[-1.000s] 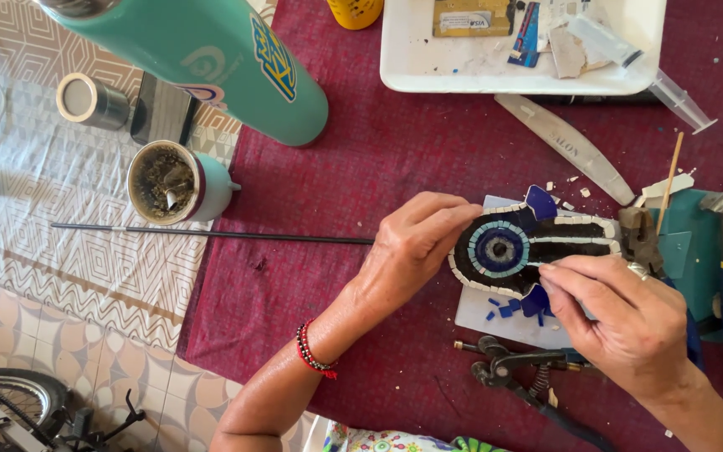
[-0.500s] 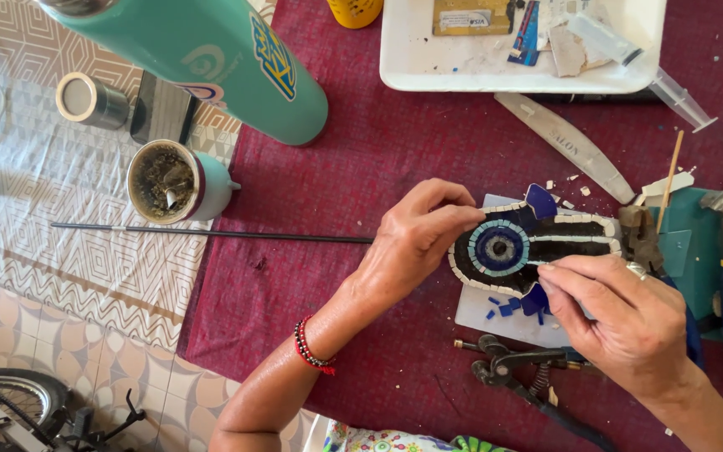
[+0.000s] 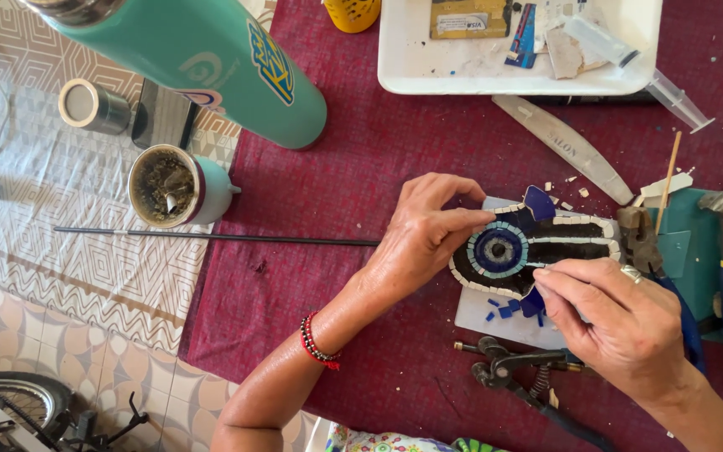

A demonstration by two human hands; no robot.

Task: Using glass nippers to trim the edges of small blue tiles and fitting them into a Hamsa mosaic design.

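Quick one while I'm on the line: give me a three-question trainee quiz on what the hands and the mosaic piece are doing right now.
1. True or false: the left hand rests its fingertips on the top left edge of the mosaic piece.
2. Which tool lies on the cloth just below the right hand? A) pliers B) hammer C) paintbrush
3. Fill in: the thin black rod lies just below the white ____.

Key: 1 true; 2 A; 3 cup.

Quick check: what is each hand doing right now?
Left hand: fingers pinched at the mosaic piece edge.
Right hand: fingertips pinched at its lower edge; held item not visible.
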